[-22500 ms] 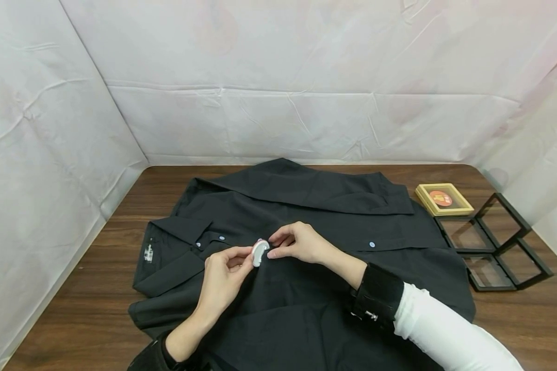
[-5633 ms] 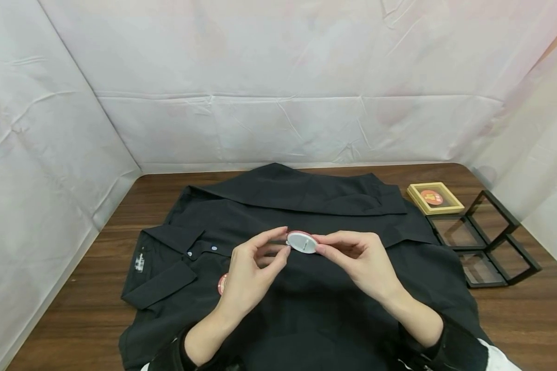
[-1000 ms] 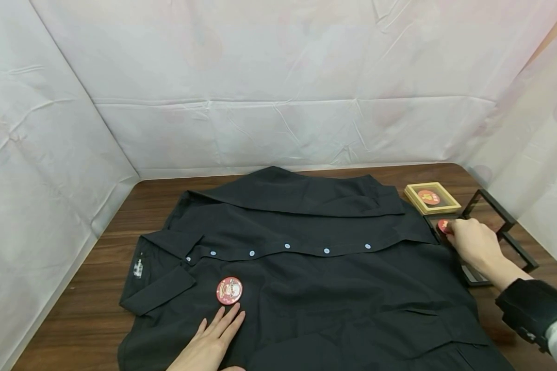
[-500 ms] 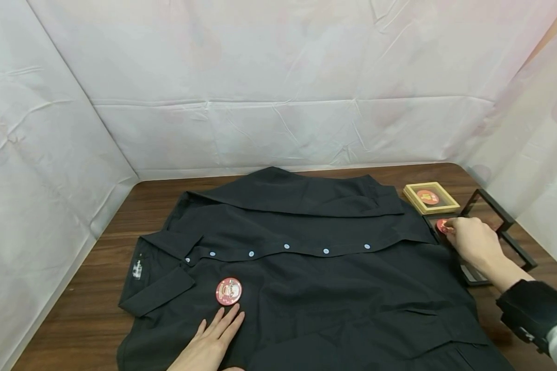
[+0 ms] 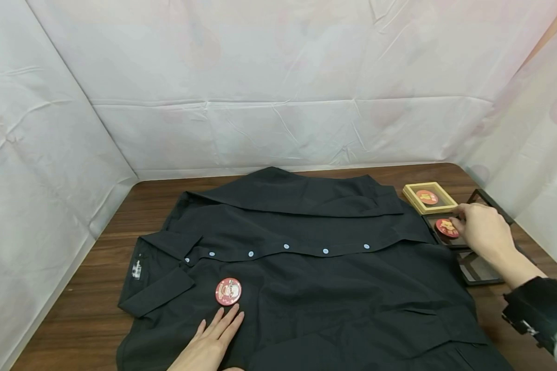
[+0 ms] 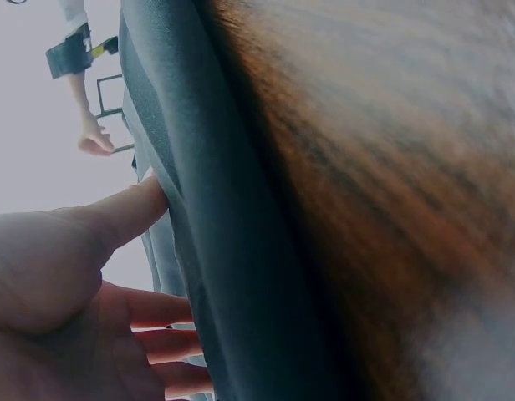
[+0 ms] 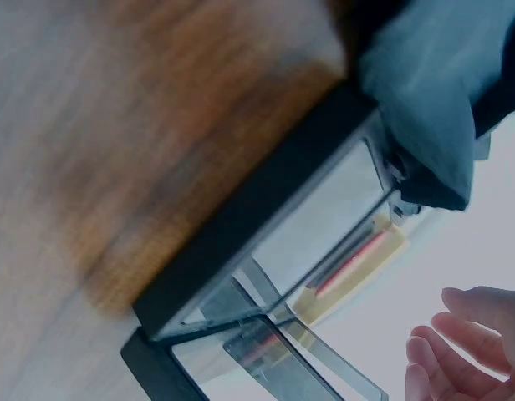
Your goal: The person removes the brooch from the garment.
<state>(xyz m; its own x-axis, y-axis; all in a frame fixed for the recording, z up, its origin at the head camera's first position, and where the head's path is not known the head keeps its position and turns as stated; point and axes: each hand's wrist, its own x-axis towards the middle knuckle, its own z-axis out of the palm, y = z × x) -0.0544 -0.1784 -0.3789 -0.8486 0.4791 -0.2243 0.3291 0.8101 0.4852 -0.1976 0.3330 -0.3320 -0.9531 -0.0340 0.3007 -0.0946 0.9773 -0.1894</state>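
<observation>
Red badge (image 5: 447,228) lies face up at the right of the frame, in the upper compartment of a black case (image 5: 482,282) with clear panels. Beside it is the right hand (image 5: 485,232), its fingers loosely bent and parted; the right wrist view shows nothing between thumb and fingertips. In the head view the thumb tip meets the badge's right edge, though whether they touch cannot be told.

Low and left of centre, the left hand (image 5: 209,342) rests on a black shirt (image 5: 334,293), fingers straight and slightly spread, grasping nothing. Just above its fingertips, a second badge (image 5: 228,291), red and pink, sits on the shirt.

Just above the case, a yellow box (image 5: 438,210) shows an orange disc (image 5: 427,197) through its clear top. Pale buttons (image 5: 325,251) run across the middle of the shirt, whose collar points left. Beneath everything is a brown wooden table (image 5: 83,309), and white cloth (image 5: 278,62) fills the upper part of the frame.
</observation>
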